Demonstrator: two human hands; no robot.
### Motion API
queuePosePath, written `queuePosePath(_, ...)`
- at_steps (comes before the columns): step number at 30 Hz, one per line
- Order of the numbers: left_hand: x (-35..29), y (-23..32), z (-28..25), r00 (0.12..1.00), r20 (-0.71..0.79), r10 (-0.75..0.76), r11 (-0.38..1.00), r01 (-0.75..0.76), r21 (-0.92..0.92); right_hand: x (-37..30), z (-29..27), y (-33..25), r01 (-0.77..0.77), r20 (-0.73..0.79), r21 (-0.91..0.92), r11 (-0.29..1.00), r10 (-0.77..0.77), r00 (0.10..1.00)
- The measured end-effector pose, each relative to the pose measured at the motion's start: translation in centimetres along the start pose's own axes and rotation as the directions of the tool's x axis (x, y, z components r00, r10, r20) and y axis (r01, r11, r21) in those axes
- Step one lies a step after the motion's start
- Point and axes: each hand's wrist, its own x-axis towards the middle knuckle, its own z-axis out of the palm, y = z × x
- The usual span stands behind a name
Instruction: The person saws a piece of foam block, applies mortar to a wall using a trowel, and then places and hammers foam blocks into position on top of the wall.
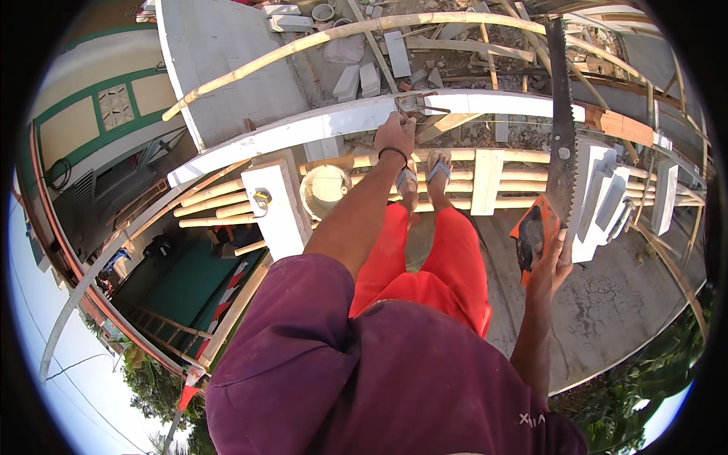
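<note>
In my right hand (pixel 552 262) is a handsaw, its orange and black handle (pixel 533 236) gripped low and its long toothed blade (pixel 563 136) pointing up and away from me. The blade crosses over the top of a white block wall (pixel 485 101). Ahead of me, my left hand (pixel 396 135), a dark band at its wrist, rests against the near side of that wall. Its fingers are bent closed beside a rusty bent-rod clamp (pixel 415 105) on the wall's top. What they grip, if anything, is hidden.
My sandalled feet (pixel 437 168) stand on bamboo poles (pixel 523 176). A round bucket (pixel 324 191) and a white block (pixel 273 205) bearing a tape measure (pixel 262 199) are to the left. More white blocks (pixel 599 199) stand at right. A bamboo rail (pixel 364 27) spans beyond the wall, above rubble.
</note>
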Motion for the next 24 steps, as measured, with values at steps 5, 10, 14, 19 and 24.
queuePosePath(5, -0.5, 0.3, -0.1, 0.999, -0.018, 0.042, 0.991, -0.040, 0.125, 0.0, -2.6, 1.6, 0.034, -0.059, -0.053, 0.998, -0.037, 0.998)
queuePosePath(10, 0.8, -0.5, -3.1, 0.970, 0.229, 0.083, 0.937, -0.154, 0.312, -0.6, -5.9, 2.6, 0.063, -0.077, -0.127, 0.990, -0.073, 0.994)
queuePosePath(14, -0.9, -7.8, -5.0, 0.967, 0.150, 0.206, 0.941, -0.238, 0.242, -1.4, -7.9, 3.0, 0.059, -0.093, -0.120, 0.991, -0.070, 0.993)
queuePosePath(19, -5.3, -18.8, -9.8, 0.994, 0.064, -0.090, 0.963, 0.070, 0.261, -1.5, -10.3, 7.0, 0.092, -0.094, -0.279, 0.956, -0.123, 0.988)
queuePosePath(24, -9.7, -19.6, -9.4, 0.970, 0.116, -0.213, 0.940, 0.171, 0.294, -2.5, -15.2, 12.9, 0.130, -0.182, -0.696, 0.706, -0.349, 0.919)
